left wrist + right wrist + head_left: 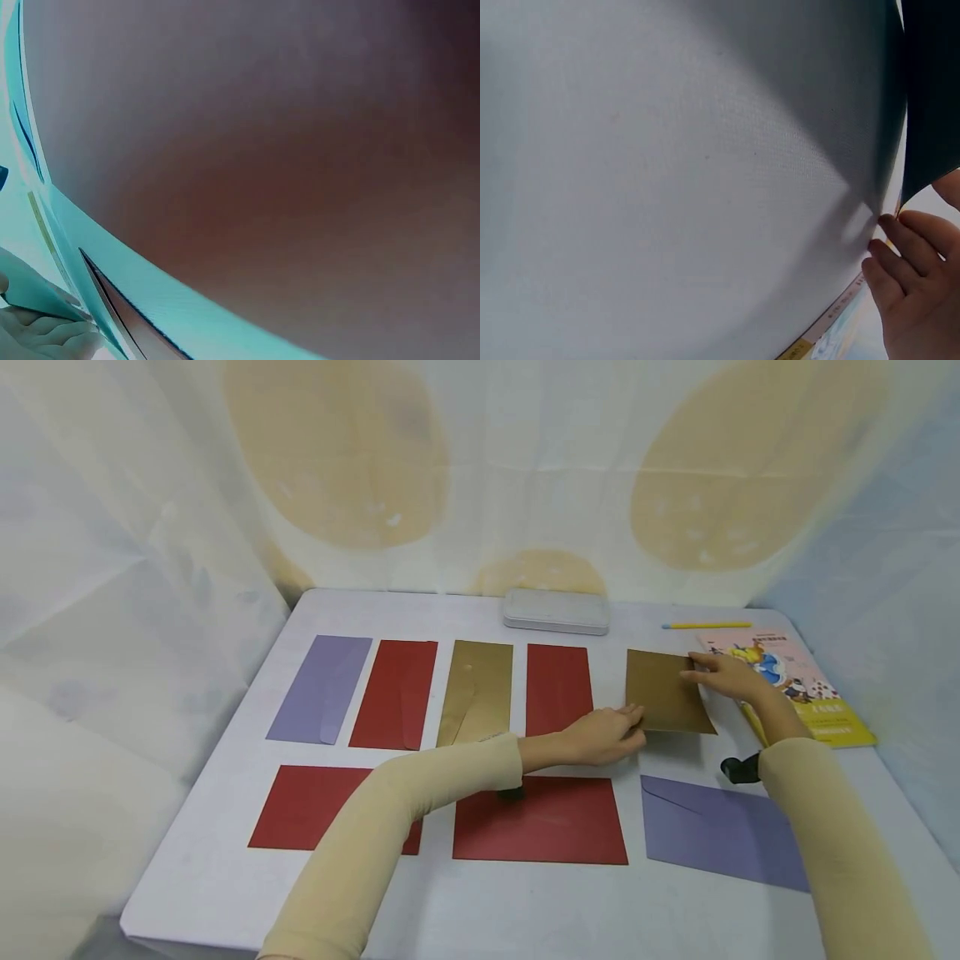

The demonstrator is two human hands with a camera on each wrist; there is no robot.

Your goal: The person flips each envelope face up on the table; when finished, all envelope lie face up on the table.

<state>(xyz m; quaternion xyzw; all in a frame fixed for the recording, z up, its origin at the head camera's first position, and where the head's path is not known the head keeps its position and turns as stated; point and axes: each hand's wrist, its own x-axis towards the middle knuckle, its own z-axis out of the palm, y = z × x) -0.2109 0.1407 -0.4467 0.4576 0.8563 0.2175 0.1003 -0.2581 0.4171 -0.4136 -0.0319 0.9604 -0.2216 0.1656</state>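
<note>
A gold envelope (666, 692) is tilted up off the table at the right, one side raised and casting a shadow. My right hand (731, 677) pinches its upper right corner between thumb and fingers; in the right wrist view the envelope (934, 97) looks dark above that hand (919, 274). My left hand (606, 737) holds the envelope's lower left corner. Beneath the left forearm lies a red envelope (540, 831), and another red envelope (558, 681) stands upright on the table plane just left of the hand. Little shows of the left hand (49, 337) in its own wrist view.
More envelopes lie in two rows: purple (321, 689), red (393, 693), gold (480, 685), red (307, 806) and purple (720, 827). A pale flat case (556, 612) sits at the back edge. A yellow pencil (708, 626) and an illustrated book (825, 710) lie at the right.
</note>
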